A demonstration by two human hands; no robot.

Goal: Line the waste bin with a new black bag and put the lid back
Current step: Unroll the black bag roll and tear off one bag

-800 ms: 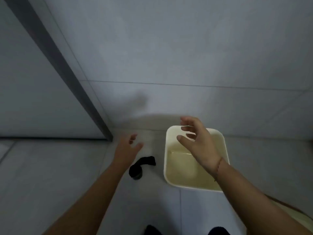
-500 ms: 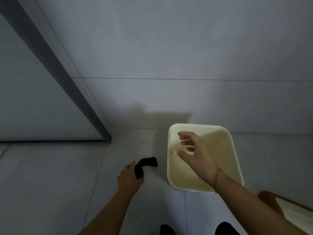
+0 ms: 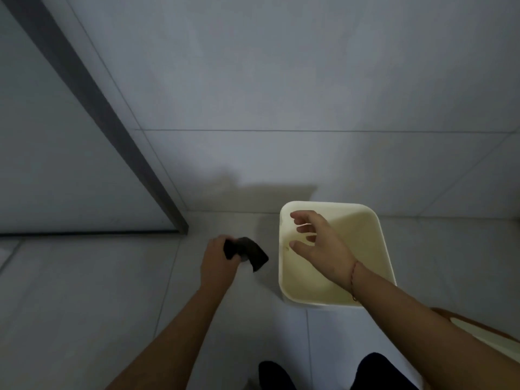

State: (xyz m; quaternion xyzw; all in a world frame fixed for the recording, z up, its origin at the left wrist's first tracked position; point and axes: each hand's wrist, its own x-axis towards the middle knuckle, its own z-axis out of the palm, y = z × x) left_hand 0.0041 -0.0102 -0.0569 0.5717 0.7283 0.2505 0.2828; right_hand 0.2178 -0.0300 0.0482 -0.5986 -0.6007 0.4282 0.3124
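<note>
A cream square waste bin (image 3: 375, 229) stands open and unlined on the tiled floor by the wall. Just left of it, my left hand (image 3: 218, 263) is closed around a folded black bag (image 3: 253, 253), which it holds a little above the floor. My right hand (image 3: 318, 243) hovers over the bin's left side with its fingers spread and nothing in it. The lid (image 3: 484, 330), cream with a brown rim, lies at the lower right edge, partly hidden by my right forearm.
A grey tiled wall (image 3: 281, 94) rises behind the bin. A dark door frame (image 3: 112, 130) runs diagonally down to the floor at the left. My dark shoes (image 3: 281, 375) show at the bottom edge.
My left hand dropped to the floor, closed on the black bag and lifted it. The right hand stayed over the bin.
</note>
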